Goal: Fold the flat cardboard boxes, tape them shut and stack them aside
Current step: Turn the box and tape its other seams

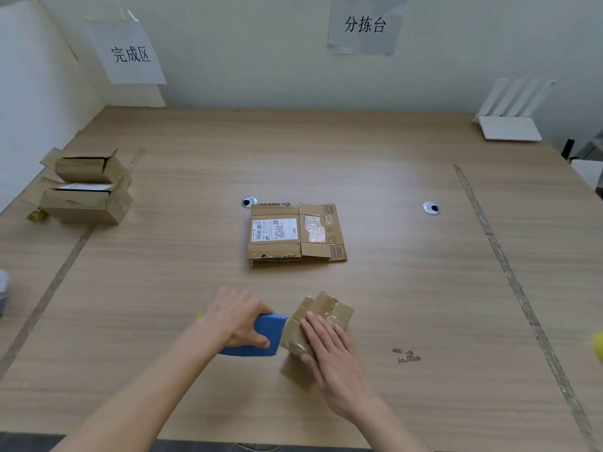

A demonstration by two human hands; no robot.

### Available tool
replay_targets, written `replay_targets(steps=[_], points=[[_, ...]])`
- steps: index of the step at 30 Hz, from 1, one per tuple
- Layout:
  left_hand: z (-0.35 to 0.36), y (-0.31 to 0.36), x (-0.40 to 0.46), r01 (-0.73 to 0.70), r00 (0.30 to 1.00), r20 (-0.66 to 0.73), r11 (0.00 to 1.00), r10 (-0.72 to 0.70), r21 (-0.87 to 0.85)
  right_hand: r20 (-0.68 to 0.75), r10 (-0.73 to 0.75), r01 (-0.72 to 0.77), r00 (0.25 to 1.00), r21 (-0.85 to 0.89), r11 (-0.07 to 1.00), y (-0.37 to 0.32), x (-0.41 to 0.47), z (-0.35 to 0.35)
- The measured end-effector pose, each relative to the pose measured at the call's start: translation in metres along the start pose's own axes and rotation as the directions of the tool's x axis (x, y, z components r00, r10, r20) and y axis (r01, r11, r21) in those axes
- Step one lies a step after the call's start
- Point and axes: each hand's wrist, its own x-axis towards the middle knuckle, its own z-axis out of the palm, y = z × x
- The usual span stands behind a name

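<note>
The table (375,177) holds flat boxes (295,234) mid-table. Nearer, the folded box (318,324) lies under the right hand (336,357), fingers straight, pressing. The left hand (236,316) grips the blue tape dispenser (261,337) beside it; the tape probably lies smoothest if drawn steadily.

A parcel-packing station in a plain room: a wide wood-grain tabletop (359,158) split into zones by tape strips (509,265), paper signs (130,53) taped to the white wall, used shipping cartons (295,234) lying flat, and made-up boxes (86,187) stacked at the left.
</note>
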Motion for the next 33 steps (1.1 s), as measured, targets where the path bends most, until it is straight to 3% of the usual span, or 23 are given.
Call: replay_targets(steps=[9, 19, 22, 26, 29, 33], points=[[0.014, 0.003, 0.005, -0.015, 0.998, -0.060, 0.997, 0.010, -0.073, 0.038, -0.044, 0.043, 0.998, 0.017, 0.999, 0.015, 0.006, -0.010], [0.017, 0.004, 0.014, -0.042, 0.999, 0.005, 0.996, 0.043, -0.083, 0.090, -0.103, 0.097, 0.991, 0.065, 0.993, 0.033, 0.005, -0.004], [0.020, 0.012, 0.024, -0.022, 1.000, 0.013, 0.998, 0.023, -0.063, 0.080, -0.103, 0.100, 0.991, 0.045, 0.994, 0.033, 0.006, -0.001], [0.033, 0.013, 0.028, -0.005, 0.997, 0.080, 0.996, -0.002, 0.092, 0.085, -0.101, 0.096, 0.991, 0.057, 0.994, 0.036, 0.004, 0.001], [0.054, -0.006, 0.019, 0.070, 0.997, 0.019, 0.992, -0.068, -0.108, 0.059, -0.099, 0.095, 0.993, 0.056, 0.994, 0.039, 0.005, 0.004], [0.065, -0.015, 0.006, 0.091, 0.995, -0.007, 0.974, -0.095, -0.207, 0.075, -0.115, 0.110, 0.991, 0.059, 0.992, 0.035, 0.003, -0.004]])
